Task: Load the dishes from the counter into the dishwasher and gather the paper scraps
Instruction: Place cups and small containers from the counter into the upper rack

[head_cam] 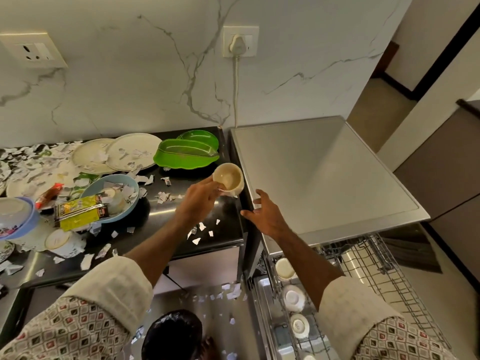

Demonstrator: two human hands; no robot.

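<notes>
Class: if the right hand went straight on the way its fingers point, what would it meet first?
Likely the cup held by the left hand; the open right hand aims up at it, though depth is unclear.

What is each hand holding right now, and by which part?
The left hand grips the cream cup by its near rim and side wall. The right hand holds nothing; it is open beside the dishwasher top's edge.

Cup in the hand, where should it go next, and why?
Probably carry the cup, which the left hand grips, down to the pulled-out dishwasher rack: small white dishes already sit there, with free space beside them.
</notes>
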